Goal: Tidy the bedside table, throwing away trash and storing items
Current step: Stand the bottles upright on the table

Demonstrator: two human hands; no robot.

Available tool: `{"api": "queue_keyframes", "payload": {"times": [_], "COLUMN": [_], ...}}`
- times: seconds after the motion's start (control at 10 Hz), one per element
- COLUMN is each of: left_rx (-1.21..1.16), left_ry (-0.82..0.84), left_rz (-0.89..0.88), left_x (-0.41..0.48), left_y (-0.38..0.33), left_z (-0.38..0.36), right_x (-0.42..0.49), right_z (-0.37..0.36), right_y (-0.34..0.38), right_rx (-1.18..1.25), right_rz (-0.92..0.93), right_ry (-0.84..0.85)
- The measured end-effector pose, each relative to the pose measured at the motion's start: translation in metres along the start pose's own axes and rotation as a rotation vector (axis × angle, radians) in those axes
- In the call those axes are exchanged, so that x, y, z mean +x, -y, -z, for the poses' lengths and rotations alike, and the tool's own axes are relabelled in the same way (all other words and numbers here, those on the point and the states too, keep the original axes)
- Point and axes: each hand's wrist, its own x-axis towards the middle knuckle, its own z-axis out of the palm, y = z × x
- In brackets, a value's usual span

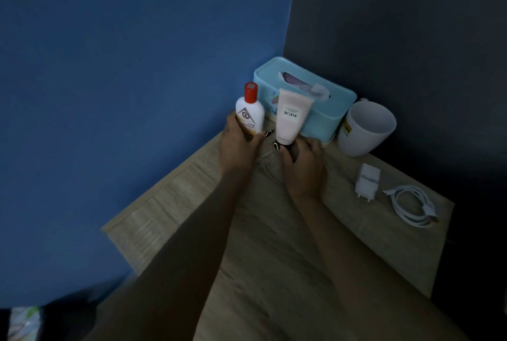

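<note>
At frame centre, the left hand [237, 146] clasps a red-capped white bottle [250, 110]; the right hand [303, 165] pinches a pink tube [292, 118] at its cap. Both stand upright before the tissue box [323, 110] on the bench [274, 231]. Best kept upright, grips firm.

A blue wall [123, 66] fills the left of the frame and meets a dark grey wall [411, 25] at upper right. Something pale and crumpled [23, 323], too blurred to identify, sits at lower left.
</note>
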Motion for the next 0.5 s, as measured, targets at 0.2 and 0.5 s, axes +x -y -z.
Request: {"api": "queue_keyframes", "payload": {"times": [0.2, 0.5], "left_rx": [-0.044, -0.045], "left_ry": [0.005, 0.195], "left_rz": [0.002, 0.176], "left_x": [0.005, -0.039], "left_y": [0.003, -0.013], "left_z": [-0.003, 0.045], "right_x": [0.001, -0.035], "right_z": [-0.001, 0.028], "right_y": [0.0, 0.011], "right_rx": [-0.026, 0.03], "right_rz": [0.012, -0.191], "right_ry": [-0.006, 0.142]}}
